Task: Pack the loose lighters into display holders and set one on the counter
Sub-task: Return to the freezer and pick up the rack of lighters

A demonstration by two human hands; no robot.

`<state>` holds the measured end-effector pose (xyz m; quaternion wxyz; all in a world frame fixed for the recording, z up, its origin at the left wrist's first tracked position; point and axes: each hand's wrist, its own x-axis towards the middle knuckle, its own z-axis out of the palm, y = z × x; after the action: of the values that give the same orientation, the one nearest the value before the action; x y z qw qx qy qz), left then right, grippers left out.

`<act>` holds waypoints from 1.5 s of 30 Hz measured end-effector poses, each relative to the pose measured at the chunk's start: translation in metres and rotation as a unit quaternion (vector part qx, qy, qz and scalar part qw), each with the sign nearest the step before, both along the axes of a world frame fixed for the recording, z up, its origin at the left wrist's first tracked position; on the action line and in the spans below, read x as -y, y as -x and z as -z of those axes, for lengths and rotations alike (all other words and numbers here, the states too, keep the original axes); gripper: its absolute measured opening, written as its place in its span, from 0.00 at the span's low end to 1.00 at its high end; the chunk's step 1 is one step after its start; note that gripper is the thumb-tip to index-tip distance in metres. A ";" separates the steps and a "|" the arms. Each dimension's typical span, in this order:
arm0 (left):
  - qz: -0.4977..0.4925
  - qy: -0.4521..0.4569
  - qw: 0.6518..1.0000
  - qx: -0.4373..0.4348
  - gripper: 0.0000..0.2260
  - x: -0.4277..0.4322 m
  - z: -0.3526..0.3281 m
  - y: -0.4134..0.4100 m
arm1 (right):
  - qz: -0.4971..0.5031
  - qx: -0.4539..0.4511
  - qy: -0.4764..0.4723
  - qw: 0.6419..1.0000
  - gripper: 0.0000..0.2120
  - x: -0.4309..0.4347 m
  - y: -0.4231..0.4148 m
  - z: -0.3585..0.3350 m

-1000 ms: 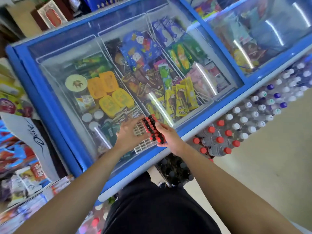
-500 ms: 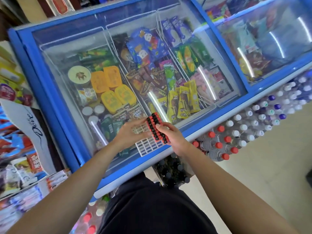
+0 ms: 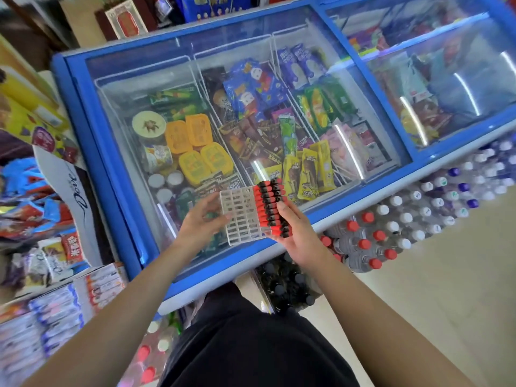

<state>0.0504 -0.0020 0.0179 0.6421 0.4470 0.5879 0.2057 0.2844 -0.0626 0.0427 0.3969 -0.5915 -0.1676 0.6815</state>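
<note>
Head view | holder (image 3: 242, 216) clamped between left grip (image 3: 201, 219) and right grip (image 3: 296, 233) | lighters (image 3: 272, 208) at right fingertips

- The arms (image 3: 134, 308) are showing bare from wrist to the frame edge, entering at 7 and 5 o'clock; no sleeve is reaching into view.
- The left hand (image 3: 199, 222) and right hand (image 3: 300, 236) are wearing no gloves, rings or watch.
- A black garment (image 3: 251, 344) is covering the body at 6 o'clock, its plain fabric showing soft folds.
</note>
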 end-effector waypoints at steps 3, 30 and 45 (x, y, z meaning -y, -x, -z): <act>-0.013 0.029 0.999 0.032 0.30 0.032 -0.005 -0.006 | 0.023 -0.083 0.010 0.996 0.18 0.018 -0.007 -0.015; -0.250 -0.078 0.965 -0.013 0.24 0.381 -0.049 0.048 | -0.229 -0.063 -0.074 0.968 0.25 0.254 0.058 -0.013; -0.528 -0.044 0.848 0.017 0.26 0.662 -0.021 0.308 | -0.489 -0.001 -0.069 0.869 0.16 0.436 0.382 -0.026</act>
<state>-0.2575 -0.6643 0.0388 0.4262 0.0933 0.7149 0.5464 -0.0976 -0.4986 0.0685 0.0524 -0.4041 -0.4813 0.7760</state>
